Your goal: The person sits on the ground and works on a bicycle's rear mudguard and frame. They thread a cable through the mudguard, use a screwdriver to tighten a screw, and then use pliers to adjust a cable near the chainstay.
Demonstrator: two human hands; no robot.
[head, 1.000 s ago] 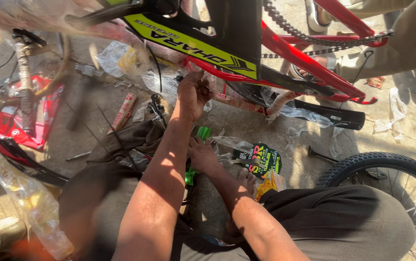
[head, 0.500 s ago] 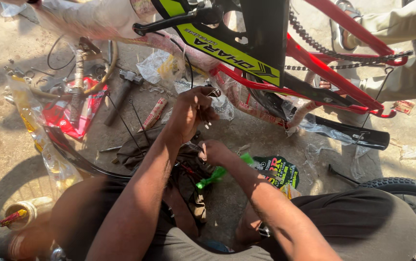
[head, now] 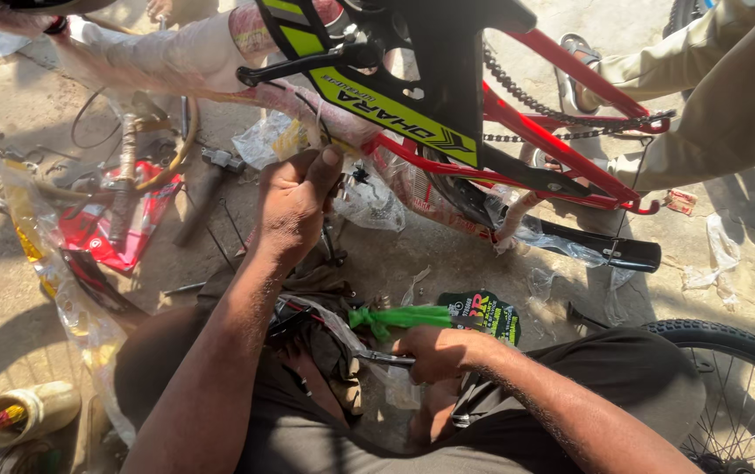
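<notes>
We see the left hand (head: 294, 206) raised to the red bicycle frame (head: 518, 145), its grip pinched on the clear plastic wrapping (head: 303, 136) there. The right hand (head: 434, 351), low by the lap, grips a metal tool (head: 377, 357) beside a green cloth (head: 399, 316).

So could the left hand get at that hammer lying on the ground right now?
Probably yes. The hammer lies on open ground just beside the left hand, with nothing lying over it. But that hand looks pinched on something at the bike frame, so it would need to let go first.
</notes>
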